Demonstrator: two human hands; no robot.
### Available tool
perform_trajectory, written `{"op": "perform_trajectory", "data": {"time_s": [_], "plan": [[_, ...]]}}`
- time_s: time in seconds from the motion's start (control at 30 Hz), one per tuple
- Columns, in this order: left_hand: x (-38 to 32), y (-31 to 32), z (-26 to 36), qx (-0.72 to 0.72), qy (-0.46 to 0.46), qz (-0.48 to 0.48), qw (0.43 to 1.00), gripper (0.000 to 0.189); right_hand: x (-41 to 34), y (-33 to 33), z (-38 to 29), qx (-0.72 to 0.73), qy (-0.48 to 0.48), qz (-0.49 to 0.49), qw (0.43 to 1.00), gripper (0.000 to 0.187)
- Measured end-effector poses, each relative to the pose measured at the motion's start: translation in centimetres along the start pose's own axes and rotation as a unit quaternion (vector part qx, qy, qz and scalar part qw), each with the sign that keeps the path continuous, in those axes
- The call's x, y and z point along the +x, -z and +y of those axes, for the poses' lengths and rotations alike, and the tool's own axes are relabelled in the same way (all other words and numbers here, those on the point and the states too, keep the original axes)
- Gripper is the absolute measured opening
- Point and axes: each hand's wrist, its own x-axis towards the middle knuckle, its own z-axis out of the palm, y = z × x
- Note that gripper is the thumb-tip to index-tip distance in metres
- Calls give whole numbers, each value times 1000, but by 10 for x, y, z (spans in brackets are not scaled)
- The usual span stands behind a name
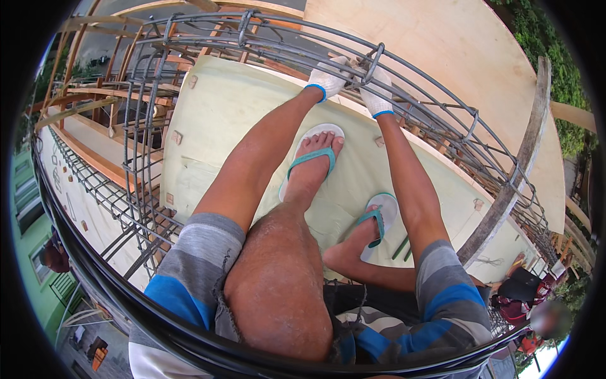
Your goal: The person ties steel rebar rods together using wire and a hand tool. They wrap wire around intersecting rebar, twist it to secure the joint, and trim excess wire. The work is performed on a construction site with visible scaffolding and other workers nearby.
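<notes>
A long cage of steel reinforcing bars point(426, 85) tied with stirrups arches across in front of me. Both of my hands wear white knit gloves with blue cuffs and meet at one stirrup point(377, 56) of this cage. My left hand point(330, 78) reaches among the lower bars with its fingers bent towards the joint. Just to its right, my right hand point(378, 90) is at the same joint, partly behind the bars. Bars and gloves hide the fingertips, so what they pinch cannot be made out. Beneath lies a pale sheeted panel point(236, 109), with my sandalled feet on it.
A weathered timber point(513, 184) slants across the right side. Upright rebar point(135, 128) and wooden framing point(99, 90) stand at left, beside a drop to the ground. Dark cables point(156, 315) run close below me. Another person point(518, 289) is at lower right. Small blocks point(176, 137) dot the panel.
</notes>
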Motion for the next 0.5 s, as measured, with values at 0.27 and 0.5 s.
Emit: {"op": "perform_trajectory", "data": {"time_s": [0.27,0.5], "plan": [[0,1,4,6,-16,-4,1000,23,7,10,-1,-90,36,-2,995,32],[-5,6,10,29,-27,-7,999,20,13,0,-4,-29,57,37,997,34]]}}
